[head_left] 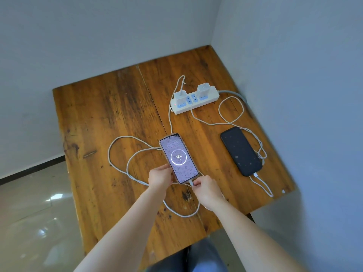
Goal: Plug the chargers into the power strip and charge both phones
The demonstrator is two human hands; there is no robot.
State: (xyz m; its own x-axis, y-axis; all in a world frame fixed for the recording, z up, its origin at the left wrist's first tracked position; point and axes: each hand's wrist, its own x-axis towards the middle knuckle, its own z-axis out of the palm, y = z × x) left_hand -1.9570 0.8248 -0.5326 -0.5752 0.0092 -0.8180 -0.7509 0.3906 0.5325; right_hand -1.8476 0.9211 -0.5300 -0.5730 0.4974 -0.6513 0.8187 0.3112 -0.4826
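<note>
Head view looks down on my wooden bench (117,118), pushed into a corner between two pale walls. My left hand (160,178) has its grip closed on the lower left edge of the lit phone (178,158), which shows a charging ring and the figure 96 on its screen. My right hand (206,188) pinches the white plug (191,183) at the phone's bottom end between thumb and fingertips, so that grip is closed on the plug; the plug sits against the phone's port, though I cannot tell how deep it is seated. The lit phone's white cable (121,154) runs in wide loops across the bench to the left of the phone and under my wrists.

Further back on the bench lies the white power strip (196,104), with a small red light at its near end. Two white chargers stand plugged into it: the left charger (181,96) and the right charger (204,89), with free sockets between them. To the right, well apart from my hands, the dark phone (241,151) lies flat with its screen black. A second white cable (231,107) is plugged into its near end and curls back toward the strip.
</note>
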